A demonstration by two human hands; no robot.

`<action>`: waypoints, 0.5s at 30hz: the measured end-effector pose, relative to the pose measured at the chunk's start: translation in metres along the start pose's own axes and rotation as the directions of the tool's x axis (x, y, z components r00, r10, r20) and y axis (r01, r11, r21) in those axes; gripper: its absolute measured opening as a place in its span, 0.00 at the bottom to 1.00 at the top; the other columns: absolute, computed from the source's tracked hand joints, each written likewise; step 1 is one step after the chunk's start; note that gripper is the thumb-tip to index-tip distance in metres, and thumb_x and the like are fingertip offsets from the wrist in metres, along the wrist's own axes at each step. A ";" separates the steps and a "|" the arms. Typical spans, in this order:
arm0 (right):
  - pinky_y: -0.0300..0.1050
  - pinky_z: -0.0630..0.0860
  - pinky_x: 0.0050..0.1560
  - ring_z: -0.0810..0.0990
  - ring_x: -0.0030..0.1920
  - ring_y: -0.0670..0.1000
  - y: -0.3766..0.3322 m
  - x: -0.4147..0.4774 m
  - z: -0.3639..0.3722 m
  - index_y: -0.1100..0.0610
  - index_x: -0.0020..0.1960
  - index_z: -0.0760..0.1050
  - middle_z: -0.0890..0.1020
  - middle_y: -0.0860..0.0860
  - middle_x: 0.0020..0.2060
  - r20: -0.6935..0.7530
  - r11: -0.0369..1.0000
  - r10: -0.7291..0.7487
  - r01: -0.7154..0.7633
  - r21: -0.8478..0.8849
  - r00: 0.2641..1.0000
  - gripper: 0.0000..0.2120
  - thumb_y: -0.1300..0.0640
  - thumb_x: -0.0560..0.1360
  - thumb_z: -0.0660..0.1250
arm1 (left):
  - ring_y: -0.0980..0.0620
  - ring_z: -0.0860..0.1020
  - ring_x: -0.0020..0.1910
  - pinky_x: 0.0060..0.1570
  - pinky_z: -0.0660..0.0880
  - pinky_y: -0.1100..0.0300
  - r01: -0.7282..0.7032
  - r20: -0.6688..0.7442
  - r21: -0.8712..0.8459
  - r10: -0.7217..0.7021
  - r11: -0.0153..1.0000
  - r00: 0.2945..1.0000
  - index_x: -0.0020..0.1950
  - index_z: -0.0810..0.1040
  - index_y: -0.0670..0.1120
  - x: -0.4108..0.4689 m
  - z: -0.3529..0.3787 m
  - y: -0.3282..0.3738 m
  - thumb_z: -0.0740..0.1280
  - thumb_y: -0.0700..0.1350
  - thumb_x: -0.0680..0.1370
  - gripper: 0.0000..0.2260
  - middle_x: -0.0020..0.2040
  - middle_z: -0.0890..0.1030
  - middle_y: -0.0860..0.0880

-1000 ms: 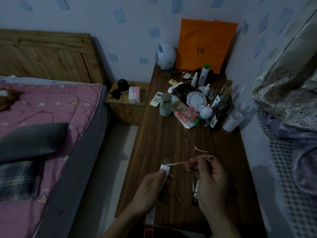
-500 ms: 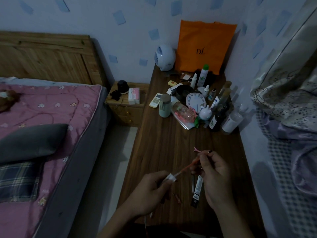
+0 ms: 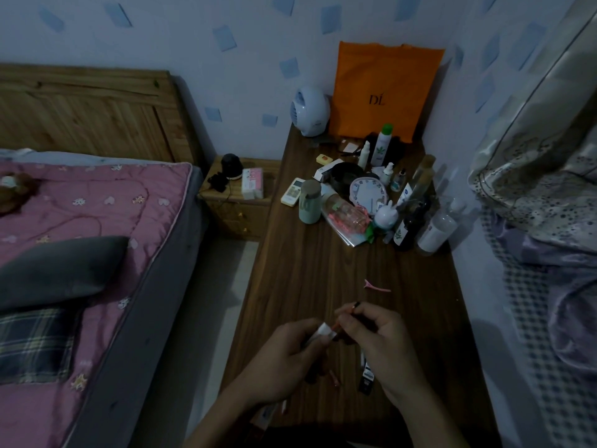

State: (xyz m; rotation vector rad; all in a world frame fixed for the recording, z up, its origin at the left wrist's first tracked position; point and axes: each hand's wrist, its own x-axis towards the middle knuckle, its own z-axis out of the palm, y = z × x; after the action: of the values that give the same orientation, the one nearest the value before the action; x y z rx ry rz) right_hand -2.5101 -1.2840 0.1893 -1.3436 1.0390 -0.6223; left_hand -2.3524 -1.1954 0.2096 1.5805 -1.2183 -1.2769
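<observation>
Over the near end of a dark wooden table (image 3: 323,273), my left hand (image 3: 284,360) grips a narrow white paper sleeve (image 3: 319,334) whose open end points up and to the right. My right hand (image 3: 381,344) pinches a thin pink stick (image 3: 347,313) with a dark tip. The stick's lower end sits at or inside the sleeve's mouth. Most of the stick is hidden between my fingers. Both hands almost touch.
A pink hair clip (image 3: 376,286) lies beyond my hands. A black packet (image 3: 366,375) and small pink bits (image 3: 334,378) lie under them. Bottles, a clock (image 3: 368,194) and an orange bag (image 3: 384,88) crowd the far end. A bed (image 3: 84,240) stands left, bedding right.
My right hand has moved down and left, bringing the stick further into the sleeve; less of the stick shows. My left hand has tilted the sleeve from upright to slanted.
</observation>
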 end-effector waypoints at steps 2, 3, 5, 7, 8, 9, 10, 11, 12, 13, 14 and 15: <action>0.39 0.80 0.45 0.85 0.51 0.44 0.002 -0.001 0.001 0.41 0.50 0.84 0.87 0.44 0.47 0.021 1.000 0.000 0.001 -0.023 1.000 0.10 0.57 0.76 0.71 | 0.50 0.80 0.33 0.35 0.79 0.48 0.011 0.004 -0.016 -0.011 1.000 1.000 0.46 0.77 0.45 0.000 0.000 0.000 0.62 0.48 0.81 0.09 0.32 0.79 0.52; 0.39 0.80 0.44 0.85 0.50 0.44 0.002 -0.001 0.002 0.40 0.52 0.83 0.87 0.44 0.47 0.015 1.000 -0.009 0.009 -0.014 1.000 0.12 0.56 0.75 0.72 | 0.50 0.79 0.33 0.35 0.79 0.49 0.018 0.006 -0.024 -0.018 1.000 1.000 0.45 0.77 0.45 0.000 0.000 0.001 0.62 0.48 0.81 0.09 0.32 0.79 0.52; 0.39 0.81 0.44 0.85 0.49 0.45 0.001 -0.002 0.001 0.39 0.56 0.80 0.87 0.47 0.46 -0.047 0.998 -0.052 0.053 0.026 0.998 0.16 0.55 0.73 0.73 | 0.51 0.79 0.32 0.35 0.78 0.48 0.027 0.002 -0.037 -0.027 0.999 1.000 0.46 0.78 0.43 -0.001 0.000 0.002 0.62 0.49 0.81 0.11 0.32 0.79 0.52; 0.37 0.81 0.44 0.86 0.48 0.45 0.000 -0.003 0.000 0.40 0.56 0.79 0.87 0.48 0.45 -0.118 0.992 -0.119 0.124 0.033 0.986 0.17 0.59 0.73 0.74 | 0.51 0.78 0.31 0.35 0.78 0.48 0.034 -0.002 -0.055 -0.034 0.998 0.999 0.49 0.77 0.40 -0.001 0.000 0.004 0.62 0.48 0.81 0.12 0.32 0.78 0.51; 0.36 0.81 0.43 0.86 0.47 0.45 0.000 -0.003 0.000 0.41 0.54 0.80 0.87 0.47 0.45 -0.140 0.987 -0.151 0.157 0.027 0.979 0.17 0.62 0.74 0.73 | 0.51 0.78 0.31 0.36 0.78 0.49 0.037 -0.002 -0.065 -0.037 0.997 0.999 0.50 0.77 0.40 -0.001 0.000 0.004 0.62 0.47 0.81 0.12 0.32 0.78 0.51; 0.34 0.80 0.43 0.86 0.47 0.45 0.001 -0.004 0.000 0.42 0.51 0.82 0.87 0.46 0.45 -0.158 0.982 -0.182 0.186 0.014 0.971 0.17 0.65 0.74 0.73 | 0.51 0.78 0.31 0.35 0.78 0.50 0.038 -0.003 -0.073 -0.038 0.997 0.999 0.50 0.77 0.39 0.000 0.001 0.005 0.62 0.47 0.82 0.11 0.32 0.78 0.51; 0.32 0.80 0.42 0.86 0.46 0.44 0.001 -0.005 0.000 0.42 0.48 0.82 0.87 0.45 0.45 -0.175 0.977 -0.210 0.212 -0.005 0.962 0.18 0.66 0.74 0.72 | 0.51 0.77 0.31 0.35 0.77 0.51 0.039 -0.003 -0.081 -0.040 0.996 0.999 0.51 0.77 0.39 0.000 0.001 0.006 0.61 0.46 0.82 0.11 0.32 0.78 0.50; 0.30 0.79 0.41 0.86 0.45 0.43 0.001 -0.006 0.000 0.43 0.47 0.83 0.87 0.45 0.44 -0.191 0.972 -0.232 0.232 -0.023 0.954 0.18 0.67 0.73 0.72 | 0.51 0.77 0.31 0.35 0.77 0.51 0.043 -0.002 -0.091 -0.043 0.995 0.999 0.51 0.77 0.39 0.000 0.001 0.006 0.61 0.46 0.82 0.11 0.32 0.78 0.50; 0.29 0.78 0.40 0.85 0.44 0.42 0.002 -0.007 0.001 0.44 0.46 0.83 0.87 0.45 0.44 -0.202 0.969 -0.247 0.245 -0.035 0.948 0.18 0.68 0.73 0.72 | 0.50 0.77 0.31 0.35 0.76 0.51 0.046 0.000 -0.103 -0.046 0.994 0.999 0.51 0.77 0.39 0.000 0.002 0.006 0.61 0.46 0.82 0.11 0.32 0.78 0.50; 0.29 0.78 0.40 0.85 0.43 0.42 0.002 -0.007 0.001 0.45 0.46 0.84 0.87 0.45 0.43 -0.204 0.965 -0.261 0.258 -0.041 0.944 0.17 0.68 0.73 0.73 | 0.49 0.77 0.31 0.35 0.75 0.51 0.048 0.004 -0.116 -0.048 0.992 0.999 0.50 0.77 0.39 0.000 0.002 0.006 0.61 0.46 0.82 0.11 0.32 0.77 0.50; 0.28 0.78 0.40 0.85 0.43 0.42 0.002 -0.008 0.001 0.47 0.46 0.84 0.86 0.46 0.42 -0.199 0.961 -0.276 0.273 -0.041 0.940 0.15 0.67 0.73 0.73 | 0.49 0.77 0.31 0.35 0.75 0.51 0.048 0.010 -0.126 -0.047 0.991 0.999 0.50 0.77 0.39 0.001 0.002 0.005 0.62 0.47 0.81 0.11 0.32 0.78 0.49; 0.29 0.78 0.40 0.85 0.42 0.43 0.003 -0.008 0.001 0.48 0.46 0.84 0.86 0.46 0.42 -0.187 0.956 -0.294 0.291 -0.041 0.937 0.13 0.66 0.73 0.73 | 0.49 0.77 0.32 0.35 0.75 0.51 0.046 0.016 -0.135 -0.044 0.990 0.999 0.49 0.77 0.40 0.001 0.003 0.004 0.62 0.47 0.81 0.11 0.33 0.77 0.49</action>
State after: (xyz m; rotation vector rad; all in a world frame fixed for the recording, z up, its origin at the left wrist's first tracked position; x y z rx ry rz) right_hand -2.5130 -1.2766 0.1886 -1.4852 1.0034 -0.9854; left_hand -2.3556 -1.1977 0.2123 1.5111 -1.0859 -1.3710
